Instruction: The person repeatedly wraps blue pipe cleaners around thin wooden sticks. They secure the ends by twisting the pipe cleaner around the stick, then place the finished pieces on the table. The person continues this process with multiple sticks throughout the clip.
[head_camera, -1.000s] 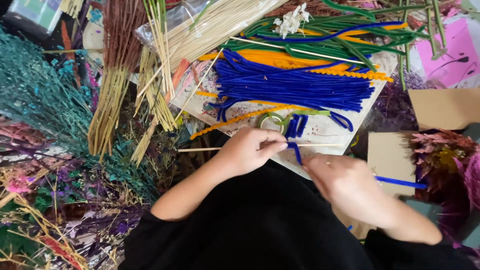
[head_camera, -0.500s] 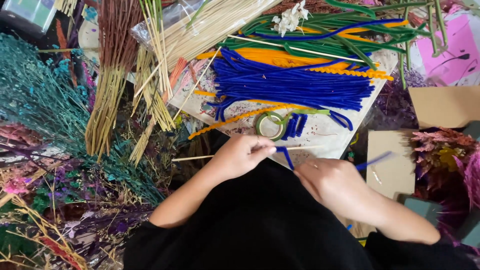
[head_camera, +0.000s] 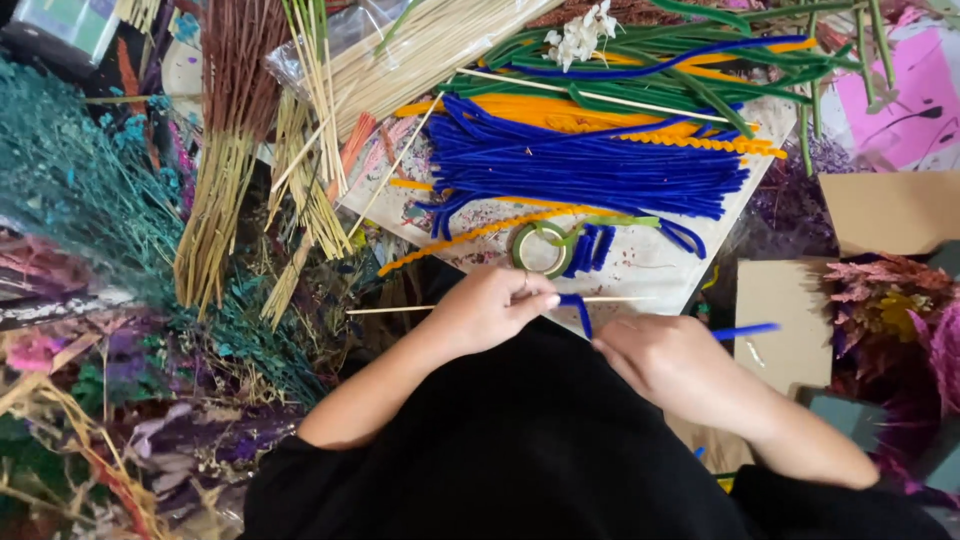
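Note:
My left hand (head_camera: 490, 305) is closed around a thin wooden stick (head_camera: 390, 309) that lies level across my lap, pinching a blue pipe cleaner (head_camera: 578, 310) against it. My right hand (head_camera: 665, 355) grips the other end of the same blue pipe cleaner, whose tip (head_camera: 745, 329) pokes out to the right. Just beyond my hands lie a roll of green tape (head_camera: 540, 248) and a few short folded blue pieces (head_camera: 588, 248) on a white board (head_camera: 650, 262).
A pile of blue pipe cleaners (head_camera: 590, 165), orange ones (head_camera: 560, 108) and green ones (head_camera: 660, 45) lies on the board. Bundled wooden sticks (head_camera: 430, 45), dried grasses (head_camera: 215, 200) and teal dried flowers (head_camera: 80, 180) crowd the left. Cardboard pieces (head_camera: 790, 315) and pink dried flowers (head_camera: 890, 300) sit right.
My right hand has shifted, swinging the free end of the blue pipe cleaner up and back to the right. My left hand stays pinched on the stick.

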